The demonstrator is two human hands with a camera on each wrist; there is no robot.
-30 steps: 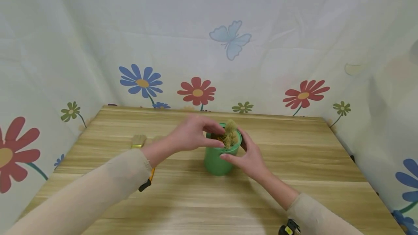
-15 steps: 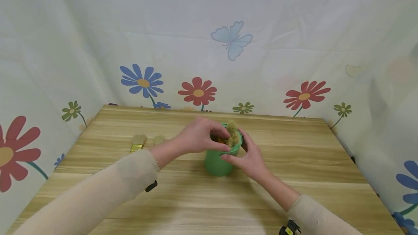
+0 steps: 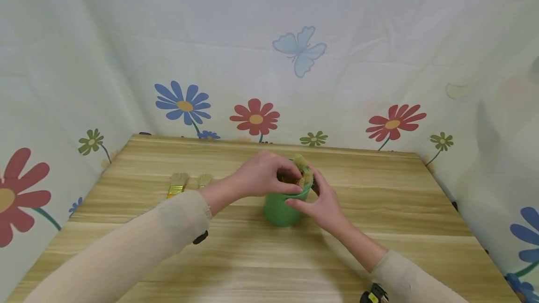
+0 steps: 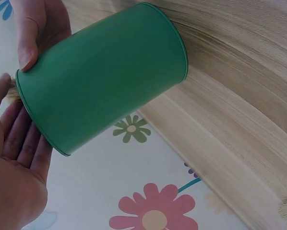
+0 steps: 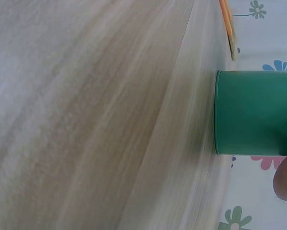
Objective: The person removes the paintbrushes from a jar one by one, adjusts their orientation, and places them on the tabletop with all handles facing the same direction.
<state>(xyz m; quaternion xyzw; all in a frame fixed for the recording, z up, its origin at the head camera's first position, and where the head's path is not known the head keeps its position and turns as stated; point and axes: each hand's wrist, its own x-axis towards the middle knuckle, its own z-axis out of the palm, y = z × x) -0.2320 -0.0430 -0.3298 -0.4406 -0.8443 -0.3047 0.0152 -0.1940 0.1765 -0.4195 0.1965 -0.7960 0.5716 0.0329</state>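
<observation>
A green cup (image 3: 279, 209) stands upright at the middle of the wooden table (image 3: 379, 191). Tan brush bristles (image 3: 303, 172) stick up out of its mouth. My left hand (image 3: 292, 179) reaches over the rim with curled fingers and pinches a brush inside the cup. My right hand (image 3: 305, 193) grips the cup, thumb on the near rim and fingers round its right side. In the left wrist view the cup (image 4: 105, 76) fills the middle, with my left hand (image 4: 9, 124) at its rim and my right hand (image 4: 35, 33) above. The right wrist view shows the cup's base (image 5: 254, 112) on the table.
Two loose paint brushes (image 3: 178, 183) (image 3: 205, 180) lie on the table to the left of the cup, partly hidden by my left sleeve (image 3: 139, 242). An orange brush handle (image 5: 227, 24) shows in the right wrist view. Flower-printed cloth walls (image 3: 252, 118) close in the table at the back and both sides.
My left hand has moved right and down over the cup's mouth, and the brush it holds sits lower in the cup. The right hand and the cup have stayed in place.
</observation>
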